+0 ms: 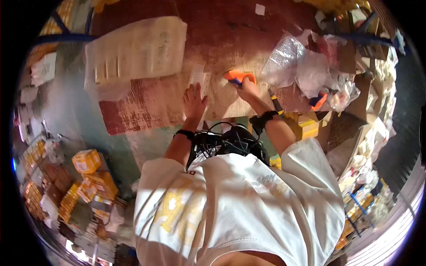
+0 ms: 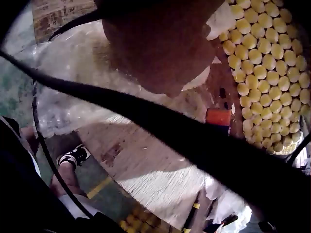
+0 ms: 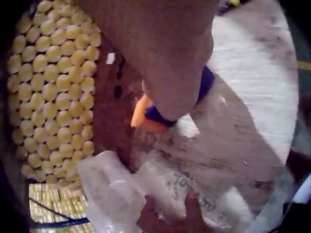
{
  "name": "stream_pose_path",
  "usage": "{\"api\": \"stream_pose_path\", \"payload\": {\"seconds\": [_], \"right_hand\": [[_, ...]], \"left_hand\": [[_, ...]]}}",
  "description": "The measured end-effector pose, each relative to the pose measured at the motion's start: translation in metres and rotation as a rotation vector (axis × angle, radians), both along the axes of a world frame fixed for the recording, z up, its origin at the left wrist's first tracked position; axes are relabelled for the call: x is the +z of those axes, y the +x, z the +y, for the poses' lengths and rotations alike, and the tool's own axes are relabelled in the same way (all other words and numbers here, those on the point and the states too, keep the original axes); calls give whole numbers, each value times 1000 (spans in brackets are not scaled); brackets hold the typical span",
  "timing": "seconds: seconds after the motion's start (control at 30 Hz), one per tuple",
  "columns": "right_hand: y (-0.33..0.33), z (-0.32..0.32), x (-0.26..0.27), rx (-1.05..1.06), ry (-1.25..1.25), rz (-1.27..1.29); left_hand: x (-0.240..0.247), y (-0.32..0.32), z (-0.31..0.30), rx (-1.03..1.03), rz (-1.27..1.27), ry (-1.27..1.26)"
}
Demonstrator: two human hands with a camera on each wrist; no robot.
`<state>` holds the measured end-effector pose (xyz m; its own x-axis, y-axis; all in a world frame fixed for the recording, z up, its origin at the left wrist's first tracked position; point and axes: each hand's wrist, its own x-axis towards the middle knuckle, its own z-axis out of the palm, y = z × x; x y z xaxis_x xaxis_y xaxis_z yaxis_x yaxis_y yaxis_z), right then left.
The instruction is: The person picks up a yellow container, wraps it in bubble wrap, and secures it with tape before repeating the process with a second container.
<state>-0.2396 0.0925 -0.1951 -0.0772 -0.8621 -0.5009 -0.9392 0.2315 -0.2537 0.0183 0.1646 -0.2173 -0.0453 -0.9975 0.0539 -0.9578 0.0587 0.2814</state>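
My right hand grips an orange-and-blue hand tool low over the worn wooden tabletop. In the right wrist view the tool's orange end and blue edge stick out past the hand, which hides the rest. My left hand lies with its fingers extended on a strip of clear plastic, to the left of the tool. In the right wrist view, the left hand's fingers rest at printed clear plastic.
A large plastic-wrapped pack lies at the left. On the right are clear plastic bags, a black-and-yellow knife-like tool at the front edge and another orange-and-blue tool. Yellow boxes stand on the floor.
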Motion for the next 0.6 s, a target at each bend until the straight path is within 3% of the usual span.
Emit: {"api": "stream_pose_path", "payload": {"seconds": [0.1,0.13,0.23,0.4,0.5,0.6], "right_hand": [[2,-16,45,5,344,-450],[18,-18,71,-88,414,-586],[54,-40,99,99,565,-506],[116,-65,89,305,328,-172],[128,-69,70,318,293,-73],[120,-74,55,313,367,-170]], "left_hand": [[-6,0,1,-41,58,-6],[-5,-1,2,-38,33,-31],[12,0,1,-38,75,40],[10,-1,3,-65,102,-32],[6,0,6,-45,174,5],[6,1,6,94,213,94]]}}
